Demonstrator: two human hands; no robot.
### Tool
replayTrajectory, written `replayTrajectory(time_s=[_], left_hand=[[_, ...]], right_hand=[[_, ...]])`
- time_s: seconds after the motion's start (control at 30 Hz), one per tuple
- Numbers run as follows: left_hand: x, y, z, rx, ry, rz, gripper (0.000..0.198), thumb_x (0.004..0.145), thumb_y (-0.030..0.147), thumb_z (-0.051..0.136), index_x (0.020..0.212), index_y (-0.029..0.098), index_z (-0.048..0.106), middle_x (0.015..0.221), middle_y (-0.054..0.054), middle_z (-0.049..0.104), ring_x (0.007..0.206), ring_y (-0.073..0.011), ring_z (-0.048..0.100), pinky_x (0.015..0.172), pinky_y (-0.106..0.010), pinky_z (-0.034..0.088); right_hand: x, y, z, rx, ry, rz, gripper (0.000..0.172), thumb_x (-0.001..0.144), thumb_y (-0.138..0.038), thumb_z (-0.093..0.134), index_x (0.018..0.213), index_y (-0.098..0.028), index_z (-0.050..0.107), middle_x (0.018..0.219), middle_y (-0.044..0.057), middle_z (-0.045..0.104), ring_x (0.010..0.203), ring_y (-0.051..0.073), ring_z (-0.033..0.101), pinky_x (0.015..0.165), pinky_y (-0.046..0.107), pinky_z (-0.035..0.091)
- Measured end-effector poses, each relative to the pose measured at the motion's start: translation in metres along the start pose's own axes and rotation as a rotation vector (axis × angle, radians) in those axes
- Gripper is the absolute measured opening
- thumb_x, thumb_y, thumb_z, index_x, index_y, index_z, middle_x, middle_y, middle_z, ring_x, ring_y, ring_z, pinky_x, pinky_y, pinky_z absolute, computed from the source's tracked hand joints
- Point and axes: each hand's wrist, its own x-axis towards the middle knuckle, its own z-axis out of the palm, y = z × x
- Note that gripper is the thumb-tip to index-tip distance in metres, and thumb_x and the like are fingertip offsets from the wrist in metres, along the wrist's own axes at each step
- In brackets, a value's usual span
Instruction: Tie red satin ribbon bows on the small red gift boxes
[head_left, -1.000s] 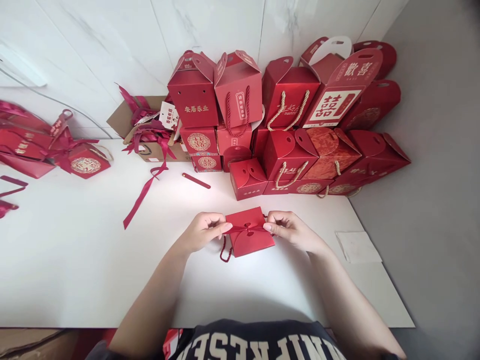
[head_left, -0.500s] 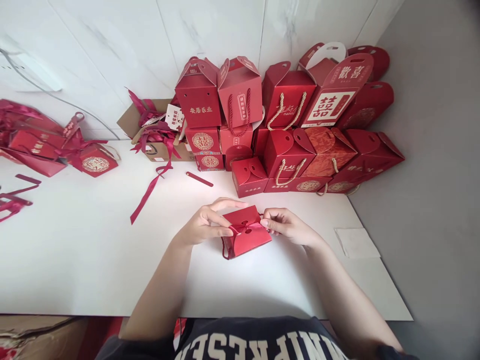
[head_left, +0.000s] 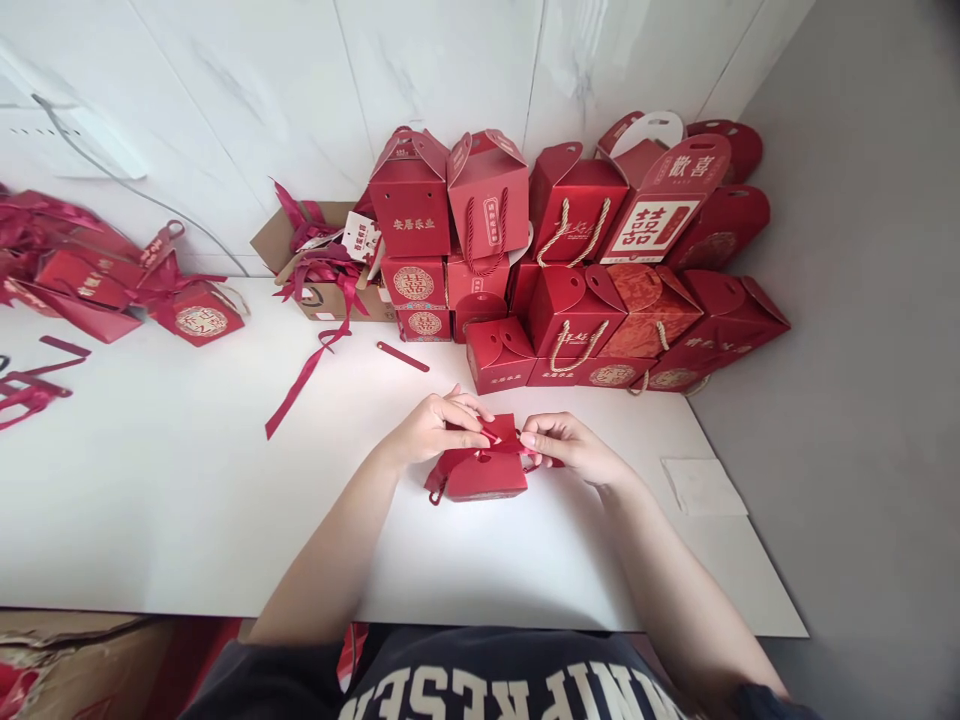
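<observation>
A small red gift box (head_left: 487,478) sits on the white table in front of me, its top crossed by a red satin ribbon (head_left: 511,447). My left hand (head_left: 444,428) pinches the ribbon at the box's left, the other fingers resting over the far side of the top. On the right, my right hand (head_left: 561,447) holds the ribbon's other end between thumb and forefinger. Dark red cord handles stick out at the box's lower left corner. Part of the ribbon and box top is hidden behind my fingers.
Stacked red gift boxes (head_left: 577,310) stand against the wall. An open cardboard box (head_left: 352,303) of ribbons is left of them, with a loose ribbon (head_left: 300,390) trailing out. A red strip (head_left: 403,357) and a white sheet (head_left: 703,486) lie on the table; more boxes (head_left: 90,285) are far left.
The box has tilted, so its near side shows more. My left hand has shifted slightly right and up over the top, while my right hand stays at the right end of the ribbon.
</observation>
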Motion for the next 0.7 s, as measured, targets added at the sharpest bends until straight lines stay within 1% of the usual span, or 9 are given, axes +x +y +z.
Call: replayTrajectory(time_s=[0.07, 0.13, 0.2, 0.3, 0.37, 0.47, 0.53, 0.6, 0.7], left_hand=[[0.000, 0.001, 0.000, -0.007, -0.011, -0.020, 0.024, 0.076, 0.044, 0.074, 0.070, 0.022, 0.078, 0.068, -0.005, 0.072, 0.106, -0.0235, 0.062, 0.120, -0.047, 0.004], [-0.001, 0.002, -0.001, -0.015, -0.017, -0.047, 0.023, 0.074, 0.044, 0.076, 0.069, 0.022, 0.078, 0.073, -0.006, 0.073, 0.109, -0.0242, 0.061, 0.120, -0.047, 0.005], [-0.001, 0.004, -0.003, -0.023, -0.026, -0.072, 0.019, 0.071, 0.042, 0.079, 0.069, 0.023, 0.079, 0.080, -0.007, 0.075, 0.111, -0.0246, 0.061, 0.120, -0.047, 0.006], [0.000, 0.005, -0.005, -0.029, -0.032, -0.093, 0.013, 0.069, 0.036, 0.081, 0.072, 0.024, 0.080, 0.092, -0.008, 0.076, 0.111, -0.0248, 0.060, 0.120, -0.048, 0.005], [0.000, 0.005, -0.005, -0.034, -0.030, -0.098, 0.012, 0.068, 0.034, 0.081, 0.073, 0.024, 0.080, 0.100, -0.008, 0.075, 0.110, -0.0245, 0.061, 0.120, -0.048, 0.003], [0.001, 0.004, -0.005, -0.011, -0.038, -0.093, 0.011, 0.068, 0.033, 0.082, 0.074, 0.024, 0.080, 0.106, -0.007, 0.073, 0.108, -0.0231, 0.062, 0.120, -0.046, 0.000], [0.001, 0.004, -0.004, 0.025, -0.043, -0.086, 0.012, 0.068, 0.033, 0.081, 0.077, 0.025, 0.080, 0.108, -0.006, 0.072, 0.108, -0.0224, 0.063, 0.121, -0.046, -0.001], [0.001, 0.005, -0.004, 0.060, -0.044, -0.073, 0.015, 0.069, 0.033, 0.081, 0.080, 0.024, 0.079, 0.105, -0.006, 0.072, 0.108, -0.0224, 0.063, 0.121, -0.047, 0.000], [-0.001, 0.008, -0.003, 0.105, -0.045, -0.052, 0.019, 0.069, 0.035, 0.080, 0.083, 0.022, 0.078, 0.101, -0.006, 0.073, 0.107, -0.0225, 0.063, 0.121, -0.046, 0.002]], right_hand=[[-0.001, 0.000, 0.000, 0.005, -0.003, 0.002, 0.041, 0.083, -0.050, 0.067, 0.064, -0.015, 0.056, 0.057, -0.002, 0.051, 0.050, 0.008, 0.039, 0.050, 0.023, 0.031], [-0.002, -0.001, -0.001, 0.005, -0.006, -0.003, 0.041, 0.083, -0.050, 0.066, 0.064, -0.014, 0.058, 0.057, -0.001, 0.053, 0.049, 0.008, 0.039, 0.049, 0.023, 0.031], [-0.003, -0.002, -0.002, 0.010, -0.012, -0.017, 0.039, 0.082, -0.050, 0.067, 0.068, -0.013, 0.063, 0.058, 0.000, 0.055, 0.052, 0.009, 0.043, 0.051, 0.024, 0.035], [-0.006, -0.005, 0.000, 0.018, -0.014, -0.064, 0.032, 0.081, -0.046, 0.070, 0.073, -0.014, 0.068, 0.066, 0.002, 0.058, 0.060, 0.011, 0.050, 0.058, 0.027, 0.042], [-0.006, -0.007, 0.003, -0.003, -0.013, -0.137, 0.026, 0.082, -0.041, 0.070, 0.076, -0.016, 0.071, 0.075, 0.003, 0.059, 0.062, 0.012, 0.051, 0.059, 0.027, 0.043], [-0.004, -0.011, 0.010, -0.102, -0.005, -0.286, 0.017, 0.086, -0.036, 0.068, 0.087, -0.020, 0.075, 0.084, 0.005, 0.062, 0.069, 0.014, 0.054, 0.060, 0.028, 0.045], [-0.002, -0.014, 0.015, -0.203, 0.008, -0.369, 0.016, 0.088, -0.033, 0.065, 0.093, -0.023, 0.075, 0.086, 0.005, 0.065, 0.077, 0.016, 0.057, 0.069, 0.031, 0.047], [0.001, -0.017, 0.020, -0.312, 0.028, -0.427, 0.017, 0.091, -0.033, 0.062, 0.096, -0.024, 0.075, 0.086, 0.005, 0.068, 0.082, 0.018, 0.059, 0.078, 0.034, 0.046], [0.003, -0.020, 0.026, -0.463, 0.075, -0.464, 0.018, 0.093, -0.032, 0.058, 0.098, -0.024, 0.073, 0.088, 0.005, 0.071, 0.082, 0.019, 0.060, 0.085, 0.038, 0.043]])
